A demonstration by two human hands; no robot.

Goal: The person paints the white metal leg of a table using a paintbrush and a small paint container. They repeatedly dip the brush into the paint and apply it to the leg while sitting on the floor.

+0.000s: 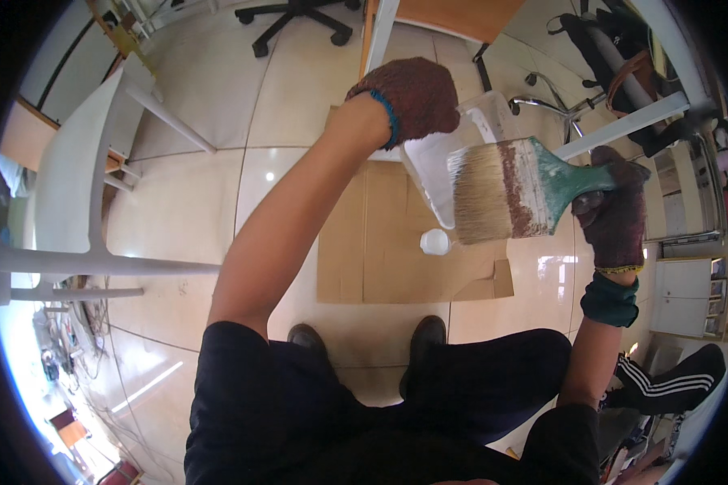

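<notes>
Between the two gloved hands, held up over the lap, a wide paintbrush [518,190] and a clear plastic container [453,158] meet. The left hand [412,97], in a dark red knitted glove with a blue cuff, is closed around the upper part of the container, which tilts down toward the right. The right hand [615,214], in a like glove with a yellow-edged cuff over a green sleeve end, is wrapped tight around the green handle of the brush. The brush lies nearly level, its pale bristles pointing left and overlapping the front of the container; whether the bristles touch the plastic I cannot tell. A rusty band sits between bristles and handle.

Below the hands, on the glossy tiled floor [194,202], a flattened sheet of cardboard [380,242] is spread out. A small white round lid [434,242] shows just under the container's lower edge, against the cardboard. Nearer the body, under the hands, two dark shoes [425,335] stand at the near edge of the cardboard, and black trousers fill the bottom of the view.

Left of the left arm stands a white chair [81,194]. Beyond the left hand, an office chair base [299,20] rests on the tiles. Beyond the right hand, dark bags [615,56] hang.
</notes>
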